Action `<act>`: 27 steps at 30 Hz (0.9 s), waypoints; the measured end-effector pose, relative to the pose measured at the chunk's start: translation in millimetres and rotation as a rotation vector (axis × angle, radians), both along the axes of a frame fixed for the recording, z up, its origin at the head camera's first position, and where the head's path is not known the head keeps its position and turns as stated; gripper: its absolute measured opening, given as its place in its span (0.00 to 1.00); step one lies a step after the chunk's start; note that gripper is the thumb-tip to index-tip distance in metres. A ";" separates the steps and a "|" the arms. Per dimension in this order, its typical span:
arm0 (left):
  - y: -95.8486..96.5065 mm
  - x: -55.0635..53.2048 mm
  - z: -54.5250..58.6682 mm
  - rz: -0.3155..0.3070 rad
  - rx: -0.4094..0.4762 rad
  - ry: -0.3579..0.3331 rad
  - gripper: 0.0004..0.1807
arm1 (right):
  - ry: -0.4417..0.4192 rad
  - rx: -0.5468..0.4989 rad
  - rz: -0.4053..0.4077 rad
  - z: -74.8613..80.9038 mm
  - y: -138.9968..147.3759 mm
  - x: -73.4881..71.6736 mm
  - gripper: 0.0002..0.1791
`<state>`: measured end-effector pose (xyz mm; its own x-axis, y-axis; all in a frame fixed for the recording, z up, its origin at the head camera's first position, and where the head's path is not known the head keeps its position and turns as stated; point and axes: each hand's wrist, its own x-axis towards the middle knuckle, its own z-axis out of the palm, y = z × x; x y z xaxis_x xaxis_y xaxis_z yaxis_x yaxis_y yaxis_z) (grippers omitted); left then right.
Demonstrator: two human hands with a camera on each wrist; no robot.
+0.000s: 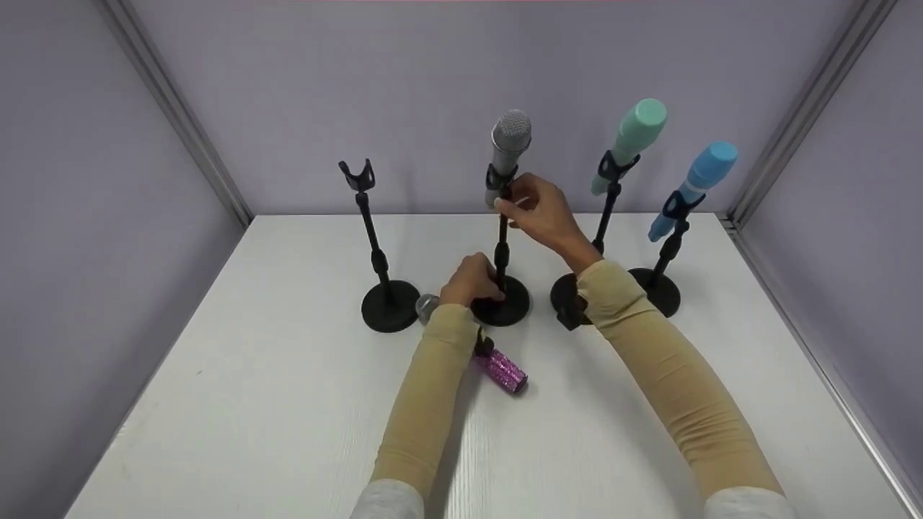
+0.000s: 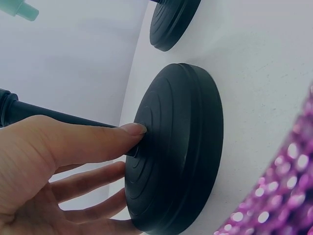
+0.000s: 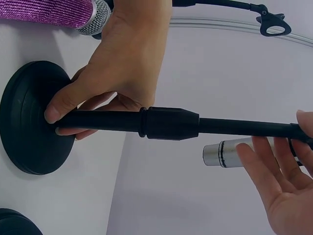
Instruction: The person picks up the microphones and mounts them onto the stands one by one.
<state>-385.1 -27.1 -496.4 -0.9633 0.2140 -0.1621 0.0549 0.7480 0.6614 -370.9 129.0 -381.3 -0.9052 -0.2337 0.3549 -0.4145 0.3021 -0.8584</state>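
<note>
A silver microphone [image 1: 512, 135] sits tilted in the clip of a black microphone stand [image 1: 502, 254]. My left hand [image 1: 470, 280] grips the foot of that stand's pole, thumb against the round base [image 2: 171, 147] in the left wrist view. Higher up, my right hand [image 1: 544, 215] pinches the pole just below the clip, thumb on one side and fingers on the other. The silver microphone's tail [image 3: 222, 153] shows beside those fingers in the right wrist view. A glittery purple microphone [image 1: 503, 370] lies on the table, partly hidden beneath my left forearm.
To the left stands a microphone stand [image 1: 388, 306] with a bare clip. On the right, one stand carries a green microphone [image 1: 638, 128] and another a blue microphone [image 1: 710, 167]. The white table [image 1: 274, 404] meets grey walls at the back and sides.
</note>
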 end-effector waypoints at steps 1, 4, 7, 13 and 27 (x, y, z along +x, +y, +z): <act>0.0 0.0 0.0 0.001 0.002 0.000 0.16 | -0.005 0.001 -0.002 0.5 -0.3 0.4 0.18; 0.2 0.0 0.7 0.002 0.001 -0.001 0.16 | -0.008 0.009 -0.005 0.9 -0.5 -0.1 0.17; 0.2 0.3 2.3 0.003 -0.003 0.002 0.17 | 0.003 0.010 0.004 1.3 0.2 -1.2 0.17; -0.6 3.0 4.7 -0.007 0.006 -0.007 0.22 | 0.012 -0.010 0.025 1.4 1.8 -1.4 0.18; -7.9 1.4 12.1 -0.059 0.400 0.304 0.20 | 0.005 0.003 0.008 1.8 0.8 -1.7 0.19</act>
